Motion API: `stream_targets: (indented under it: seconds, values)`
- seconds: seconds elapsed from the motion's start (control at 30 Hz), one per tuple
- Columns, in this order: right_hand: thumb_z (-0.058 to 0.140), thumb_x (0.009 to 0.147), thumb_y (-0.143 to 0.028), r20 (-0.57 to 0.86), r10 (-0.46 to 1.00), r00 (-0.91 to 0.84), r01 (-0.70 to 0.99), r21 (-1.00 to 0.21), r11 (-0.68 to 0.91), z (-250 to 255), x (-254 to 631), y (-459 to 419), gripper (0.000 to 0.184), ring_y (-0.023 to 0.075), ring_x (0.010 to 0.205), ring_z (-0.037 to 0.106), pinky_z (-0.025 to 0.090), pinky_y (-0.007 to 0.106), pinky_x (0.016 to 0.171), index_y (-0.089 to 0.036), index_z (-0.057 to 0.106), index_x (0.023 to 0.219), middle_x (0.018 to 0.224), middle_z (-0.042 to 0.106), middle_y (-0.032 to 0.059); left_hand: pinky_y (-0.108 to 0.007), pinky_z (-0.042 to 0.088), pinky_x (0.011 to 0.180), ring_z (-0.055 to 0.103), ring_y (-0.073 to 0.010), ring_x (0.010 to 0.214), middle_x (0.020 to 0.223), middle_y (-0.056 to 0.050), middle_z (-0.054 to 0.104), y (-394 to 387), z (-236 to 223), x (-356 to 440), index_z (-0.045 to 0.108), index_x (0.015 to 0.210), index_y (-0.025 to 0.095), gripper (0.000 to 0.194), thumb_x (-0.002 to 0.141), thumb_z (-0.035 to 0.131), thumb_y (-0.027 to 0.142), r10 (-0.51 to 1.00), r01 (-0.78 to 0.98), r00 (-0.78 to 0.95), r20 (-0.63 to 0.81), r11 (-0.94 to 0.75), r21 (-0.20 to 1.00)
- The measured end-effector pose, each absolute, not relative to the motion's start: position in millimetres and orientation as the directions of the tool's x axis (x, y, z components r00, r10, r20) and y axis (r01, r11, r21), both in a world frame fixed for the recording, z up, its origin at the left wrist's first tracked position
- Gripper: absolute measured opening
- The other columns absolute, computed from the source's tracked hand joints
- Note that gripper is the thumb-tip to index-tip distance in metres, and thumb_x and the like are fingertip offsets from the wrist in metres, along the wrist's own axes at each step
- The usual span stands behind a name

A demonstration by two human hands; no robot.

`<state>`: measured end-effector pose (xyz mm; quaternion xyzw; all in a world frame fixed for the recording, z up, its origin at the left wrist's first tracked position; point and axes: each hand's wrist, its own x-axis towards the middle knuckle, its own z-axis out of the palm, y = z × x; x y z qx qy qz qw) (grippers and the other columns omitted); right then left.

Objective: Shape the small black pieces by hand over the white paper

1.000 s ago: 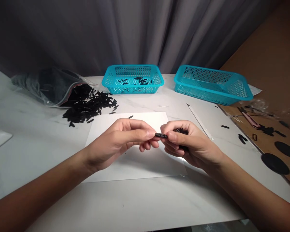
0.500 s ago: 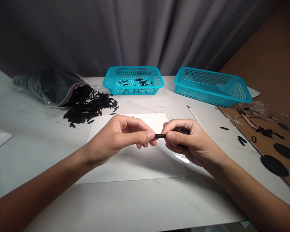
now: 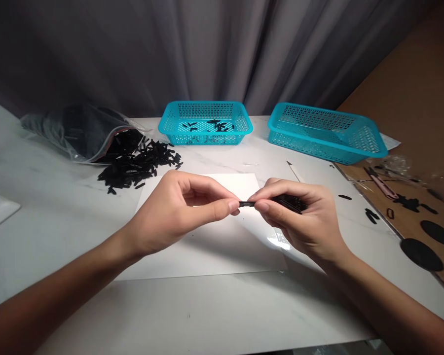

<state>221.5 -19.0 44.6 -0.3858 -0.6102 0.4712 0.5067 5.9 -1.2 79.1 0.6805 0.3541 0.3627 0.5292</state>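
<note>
Between both hands, above a white sheet (image 3: 207, 256), is a small, narrow black piece (image 3: 246, 203). My left hand (image 3: 187, 207) is closed, pinching its left end between thumb and fingertips. The other end sits in the pinch of my right hand (image 3: 303, 212), which also keeps several more black pieces (image 3: 291, 202) in its palm. Fingers partly hide those pieces. A heap of similar black pieces (image 3: 133, 165) spills from a clear zip bag (image 3: 77, 133) on the left.
A blue basket (image 3: 205, 138) with several black pieces stands at the back; another blue basket (image 3: 318, 144) is to its right. On a brown board (image 3: 422, 217) at right lie a pink-handled cutter (image 3: 383, 185) and black discs (image 3: 422, 254). A white object (image 3: 0, 212) is at far left.
Both hands have risen slightly, and the right hand has tilted, showing more of the pieces in its palm. The pinched black piece has moved up a little and appears turned.
</note>
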Motion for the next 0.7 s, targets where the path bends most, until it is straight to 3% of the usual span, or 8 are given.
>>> stream_targets:
  seconds: [0.2, 0.3, 0.43, 0.7]
  values:
    - [0.075, 0.084, -0.017, 0.274, 0.944, -0.183, -0.03, -0.961, 0.274, 45.0, 221.7, -20.2, 0.008, 0.0089, 0.052, 0.048, 0.031, 0.024, 0.044, -0.023, 0.079, 0.084, 0.064, 0.059, -0.0007, -0.018, 0.055, 0.058, 0.067, -0.0114, 0.064, 0.071, -0.001, 0.075, -1.2, 79.6, 5.6, 0.079, 0.077, 0.021, 0.011, 0.084, 0.071, 0.018, 0.861, 0.086, 0.498, 0.105, -0.169, 0.982]
    - [0.075, 0.085, -0.022, 0.181, 0.964, -0.196, -0.114, -0.98, 0.161, 43.4, 220.2, -19.5, 0.004, 0.0085, 0.05, 0.045, 0.03, 0.023, 0.043, -0.021, 0.078, 0.082, 0.063, 0.058, -0.0005, -0.021, 0.055, 0.062, 0.067, -0.0123, 0.068, 0.075, -0.002, 0.076, -0.9, 78.2, 5.5, 0.077, 0.077, 0.02, 0.015, 0.088, 0.067, 0.019, 0.849, 0.079, 0.524, 0.075, -0.136, 0.988]
    - [0.074, 0.086, -0.029, 0.042, 0.972, -0.23, -0.155, -0.988, 0.006, 41.2, 218.1, -17.4, 0.012, 0.0077, 0.048, 0.039, 0.027, 0.022, 0.042, -0.018, 0.076, 0.081, 0.054, 0.048, -0.0029, -0.022, 0.054, 0.062, 0.067, -0.0125, 0.069, 0.077, -0.004, 0.076, -0.5, 73.9, 6.2, 0.076, 0.075, 0.019, 0.02, 0.089, 0.062, 0.018, 0.831, 0.032, 0.557, -0.011, -0.008, 0.999]
    - [0.075, 0.085, -0.032, 0.025, 0.972, -0.233, -0.166, -0.986, -0.015, 40.1, 217.3, -18.2, 0.016, 0.007, 0.047, 0.038, 0.026, 0.021, 0.041, -0.019, 0.074, 0.076, 0.054, 0.047, -0.0035, -0.019, 0.05, 0.067, 0.062, -0.0104, 0.073, 0.081, -0.004, 0.074, -4.2, 79.7, 8.7, 0.076, 0.077, 0.016, 0.019, 0.089, 0.067, 0.027, 0.795, -0.017, 0.553, -0.248, 0.309, 0.951]
